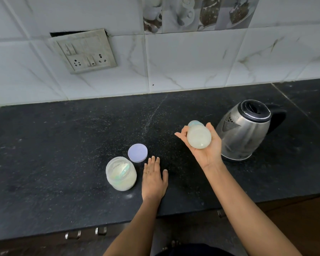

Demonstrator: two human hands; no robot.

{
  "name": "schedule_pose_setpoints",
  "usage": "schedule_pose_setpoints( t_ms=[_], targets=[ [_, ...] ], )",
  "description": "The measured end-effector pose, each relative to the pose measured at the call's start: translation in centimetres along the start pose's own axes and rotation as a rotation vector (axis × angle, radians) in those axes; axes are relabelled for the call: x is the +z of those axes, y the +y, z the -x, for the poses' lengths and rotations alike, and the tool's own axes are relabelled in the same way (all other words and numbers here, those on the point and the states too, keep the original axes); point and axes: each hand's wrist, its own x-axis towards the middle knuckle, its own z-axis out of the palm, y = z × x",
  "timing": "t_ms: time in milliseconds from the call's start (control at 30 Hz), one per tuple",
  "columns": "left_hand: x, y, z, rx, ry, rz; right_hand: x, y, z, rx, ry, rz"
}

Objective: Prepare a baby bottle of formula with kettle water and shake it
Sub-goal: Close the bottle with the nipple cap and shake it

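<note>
Formula, milky and pale, fills the bottle (199,136), which lies tipped in my right hand (209,153), base toward me and capped end away. My fingers (182,134) and thumb curl up round its sides from beneath. My left hand (153,179) lies flat on the counter (63,145), fingers straight, holding nothing. Just left of those fingers stands the open formula jar (122,183) with a scoop (123,172) inside. Its lilac lid (137,152) lies just ahead of my left fingertips. The kettle (246,130) stands just right of my bottle hand, its lid down. By my reckoning powder and water are in and the top is on, so I am at the shaking. Whether it is fully blended I cannot quite tell from this angle. What remains is to finish shaking.
</note>
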Motion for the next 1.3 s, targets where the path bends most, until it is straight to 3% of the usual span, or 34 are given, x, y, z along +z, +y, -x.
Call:
schedule_pose_setpoints(
  t_ms=[300, 467, 600, 633, 700, 800, 867, 933, 1033, 1100, 1167, 1200, 1233, 1300],
  targets=[
    [0.0, 0.1, 0.0, -0.001, 0.009, 0.005, -0.1, -0.7, 0.2, 0.014, -0.080, 0.059],
    [0.0, 0.1, 0.1, -0.002, 0.005, 0.003, -0.5, -0.9, 0.1, 0.182, -0.310, 0.092],
    [0.0, 0.1, 0.0, -0.004, 0.007, 0.005, 0.1, -1.6, 0.1, 0.090, -0.111, -0.064],
    [0.1, 0.1, 0.0, -0.001, 0.003, 0.005, -0.4, -1.7, 0.2, 0.144, -0.166, -0.086],
    [0.1, 0.0, 0.0, 0.005, 0.011, 0.004, -1.0, -1.5, 0.6, 0.270, -0.319, 0.138],
    [0.3, -0.1, -0.1, 0.001, 0.008, -0.007, -1.1, -1.3, 0.5, 0.269, -0.390, 0.297],
    [0.3, -0.1, 0.0, -0.001, 0.012, -0.012, -1.6, -1.5, -0.3, 0.189, -0.225, 0.161],
    [0.4, -0.1, 0.0, 0.002, 0.002, -0.018, -2.3, -2.0, -1.3, 0.268, -0.295, 0.104],
    [0.3, -0.2, -0.1, -0.007, 0.004, -0.016, -2.5, -2.2, -0.6, 0.349, -0.357, 0.421],
    [0.4, -0.1, -0.2, -0.007, -0.003, -0.006, -1.6, -1.7, -0.9, 0.321, -0.388, 0.358],
    [0.3, -0.1, -0.1, -0.008, -0.004, -0.004, -1.7, -1.8, -1.7, 0.220, -0.237, 0.164],
    [0.3, -0.1, -0.1, -0.008, -0.008, -0.001, -2.1, -2.0, -2.3, 0.271, -0.285, 0.071],
    [0.4, -0.1, -0.1, -0.008, -0.010, 0.004, -2.1, -2.0, -2.3, 0.343, -0.328, 0.062],
    [0.4, -0.2, -0.1, -0.010, 0.003, 0.008, -2.8, -2.2, -1.7, 0.431, -0.336, 0.272]
  ],
)
